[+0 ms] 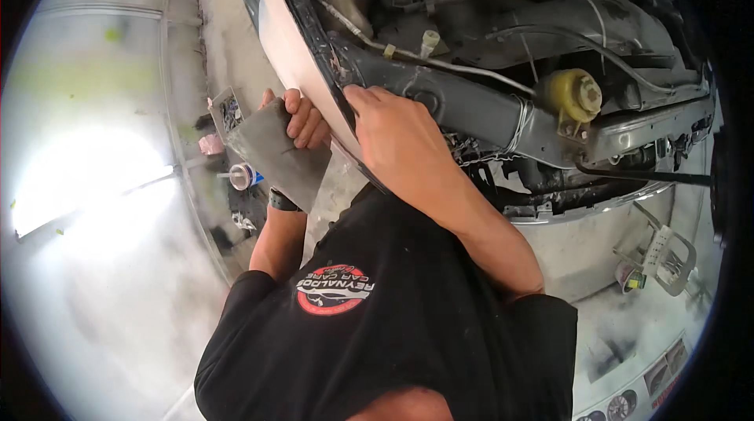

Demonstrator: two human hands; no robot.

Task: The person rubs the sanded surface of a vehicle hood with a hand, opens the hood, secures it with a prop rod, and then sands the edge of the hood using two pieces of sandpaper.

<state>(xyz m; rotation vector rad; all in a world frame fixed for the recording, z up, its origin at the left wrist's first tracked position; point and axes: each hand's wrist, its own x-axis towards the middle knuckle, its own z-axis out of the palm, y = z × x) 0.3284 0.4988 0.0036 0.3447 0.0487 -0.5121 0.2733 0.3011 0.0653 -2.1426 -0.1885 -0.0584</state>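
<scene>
My left hand [308, 124] is closed on a dull grey sheet of sandpaper [275, 150], its fingers folded over the near edge. The sheet hangs beside the outer face of a car fender [294, 56], which has a pale, bare-looking patch. My right hand [400, 138] grips the fender's dark upper edge, its fingers curled over it and the thumb side hidden. Below the sheet, a dark band circles my left wrist.
The open engine bay [487, 36] lies to the right, with a yellowish fluid reservoir [577, 95]. A small tray [229, 111] and a cup [245, 176] stand at left. At far right is a light grey plastic frame [667, 260] near a small can [631, 276].
</scene>
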